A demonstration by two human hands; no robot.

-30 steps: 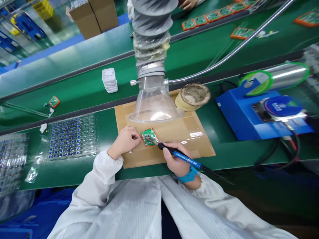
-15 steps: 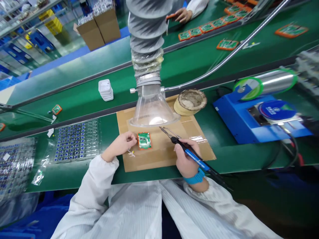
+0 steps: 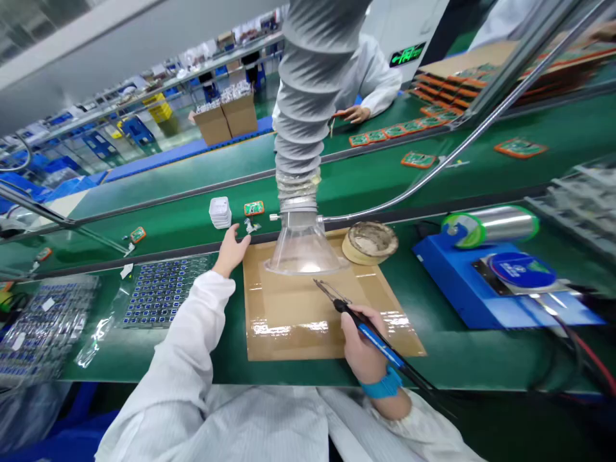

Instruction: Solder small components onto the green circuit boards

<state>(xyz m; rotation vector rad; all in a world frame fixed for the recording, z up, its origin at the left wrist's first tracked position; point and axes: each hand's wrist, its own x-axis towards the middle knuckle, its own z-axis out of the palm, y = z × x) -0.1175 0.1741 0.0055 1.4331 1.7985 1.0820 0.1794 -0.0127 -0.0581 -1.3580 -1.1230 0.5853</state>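
My right hand (image 3: 364,340) is wrapped round a blue and black soldering iron (image 3: 380,343), its metal tip and a thin feed tube pointing up and left over the brown cardboard sheet (image 3: 293,343). With fingers apart and nothing in them, my left hand (image 3: 231,250) reaches over the far edge of the bench. Just beyond its fingertips lie a small orange-edged green circuit board (image 3: 254,208) and a little white connector with wires (image 3: 251,226). A stack of white trays (image 3: 220,212) stands close to the left of them.
A clear fume hood (image 3: 308,247) hangs over the cardboard, with a round crusted pot (image 3: 370,242) beside it. The blue solder feeder (image 3: 481,282) occupies the right. Trays of small blue parts (image 3: 161,292) lie left. Across the line, a co-worker's hand (image 3: 357,114) holds something orange.
The circuit board that my left hand held on the cardboard now lies on the green line at the back. My left hand has opened; the soldering iron lifted off the board earlier.
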